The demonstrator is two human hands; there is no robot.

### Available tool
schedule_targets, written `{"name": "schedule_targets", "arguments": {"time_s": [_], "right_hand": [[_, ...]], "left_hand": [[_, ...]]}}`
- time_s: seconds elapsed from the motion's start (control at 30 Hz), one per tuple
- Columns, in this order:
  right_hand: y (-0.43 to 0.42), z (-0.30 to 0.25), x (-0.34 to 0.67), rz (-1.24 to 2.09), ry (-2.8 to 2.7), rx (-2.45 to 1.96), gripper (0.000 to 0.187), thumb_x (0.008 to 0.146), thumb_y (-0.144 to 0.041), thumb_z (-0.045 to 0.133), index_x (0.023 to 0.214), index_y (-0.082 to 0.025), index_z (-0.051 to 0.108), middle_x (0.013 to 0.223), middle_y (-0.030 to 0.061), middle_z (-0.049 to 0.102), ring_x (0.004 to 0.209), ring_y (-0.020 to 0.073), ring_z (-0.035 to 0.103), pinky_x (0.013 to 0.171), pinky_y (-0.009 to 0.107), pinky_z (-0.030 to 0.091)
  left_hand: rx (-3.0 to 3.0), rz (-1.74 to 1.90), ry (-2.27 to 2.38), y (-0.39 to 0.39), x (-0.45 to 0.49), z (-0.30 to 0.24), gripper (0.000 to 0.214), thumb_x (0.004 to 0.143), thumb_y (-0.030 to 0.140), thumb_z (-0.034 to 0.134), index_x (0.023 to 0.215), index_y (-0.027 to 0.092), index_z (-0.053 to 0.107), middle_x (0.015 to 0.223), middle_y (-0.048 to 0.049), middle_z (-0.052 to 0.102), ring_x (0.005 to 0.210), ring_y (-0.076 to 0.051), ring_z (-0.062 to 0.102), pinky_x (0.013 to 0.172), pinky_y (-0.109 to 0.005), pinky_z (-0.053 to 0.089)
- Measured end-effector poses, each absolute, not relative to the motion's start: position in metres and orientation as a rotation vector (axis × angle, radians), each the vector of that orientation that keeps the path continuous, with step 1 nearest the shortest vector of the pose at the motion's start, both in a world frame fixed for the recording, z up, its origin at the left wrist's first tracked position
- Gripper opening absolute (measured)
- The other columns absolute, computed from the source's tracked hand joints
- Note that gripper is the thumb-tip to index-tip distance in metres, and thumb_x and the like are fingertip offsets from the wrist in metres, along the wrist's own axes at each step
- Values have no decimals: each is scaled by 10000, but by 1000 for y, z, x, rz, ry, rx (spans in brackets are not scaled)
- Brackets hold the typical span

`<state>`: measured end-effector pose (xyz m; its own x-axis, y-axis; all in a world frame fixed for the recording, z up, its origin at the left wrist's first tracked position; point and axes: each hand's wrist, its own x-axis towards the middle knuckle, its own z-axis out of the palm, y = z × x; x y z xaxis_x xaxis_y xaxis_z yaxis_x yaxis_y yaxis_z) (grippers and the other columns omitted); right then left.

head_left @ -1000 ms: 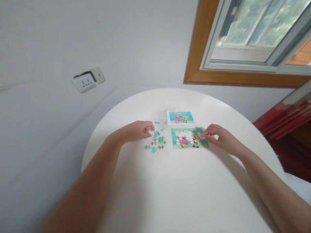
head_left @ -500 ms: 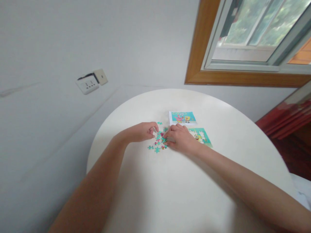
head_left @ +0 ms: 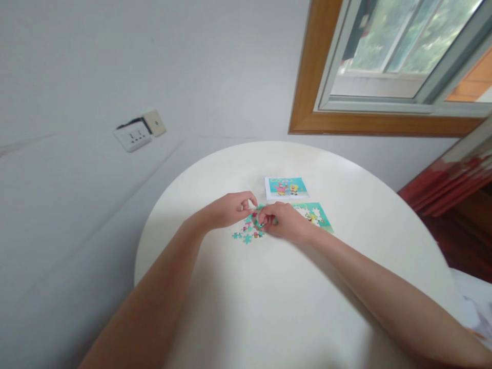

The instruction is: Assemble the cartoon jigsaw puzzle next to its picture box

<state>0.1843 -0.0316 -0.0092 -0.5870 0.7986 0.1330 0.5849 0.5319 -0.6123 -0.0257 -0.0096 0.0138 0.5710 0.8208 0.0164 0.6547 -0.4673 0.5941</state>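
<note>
1. Here's the right hand (head_left: 283, 220), in over the right edge of the loose puzzle pieces (head_left: 247, 239), fingertips together, pinching a small teal-and-dark piece (head_left: 262, 225)!
2. Just across from it, the left hand (head_left: 233, 209) hangs at the upper left of the pile, fingers curled, thumb and forefinger apart with a gap showing between them.
3. The pile itself, teal with dashes of pink, lies scattered on the white round bench (head_left: 269, 302), partly hidden beneath both hands.
4. And to the right, the puzzle board (head_left: 325, 219), partly filled, pale gaps showing, its left portion blocked by the right hand and wrist.
5. Just beyond the board sits the picture card (head_left: 286, 188), lying flat, a pink figure and a yellow one on blue.
</note>
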Motion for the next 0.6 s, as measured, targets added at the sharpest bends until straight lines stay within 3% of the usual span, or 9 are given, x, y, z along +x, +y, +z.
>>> {"name": "schedule_targets", "arguments": {"time_s": [0.1,0.23,0.43,0.6], "right_hand": [[-23,-3,199,988,-2195,-1079,135,752,-147,580,843,-175,676,711,-14,636,654,103,547,638,220,393],[-13,7,226,1081,-2040,-1080,140,738,-256,645,824,-154,688,655,-23,602,601,94,509,609,226,387],[-17,10,254,1216,-1901,-1085,203,716,-330,686,825,-163,720,695,-2,656,646,113,552,647,251,416],[-27,9,273,1331,-1778,-1050,300,769,-420,637,923,-179,725,847,31,707,760,145,611,745,298,464]], "left_hand": [[2213,362,1039,-13,-16,13,257,845,342,466,941,162,623,677,19,534,609,-112,481,571,-200,365],[2237,440,951,-18,4,11,302,894,363,416,827,150,620,732,-7,565,682,-126,514,620,-211,388],[2191,618,977,-27,37,0,326,913,376,407,810,150,619,714,5,531,646,-116,480,595,-219,369],[2200,712,1022,-33,54,-1,329,925,365,420,790,155,635,752,-10,552,711,-135,511,638,-238,392]]}}
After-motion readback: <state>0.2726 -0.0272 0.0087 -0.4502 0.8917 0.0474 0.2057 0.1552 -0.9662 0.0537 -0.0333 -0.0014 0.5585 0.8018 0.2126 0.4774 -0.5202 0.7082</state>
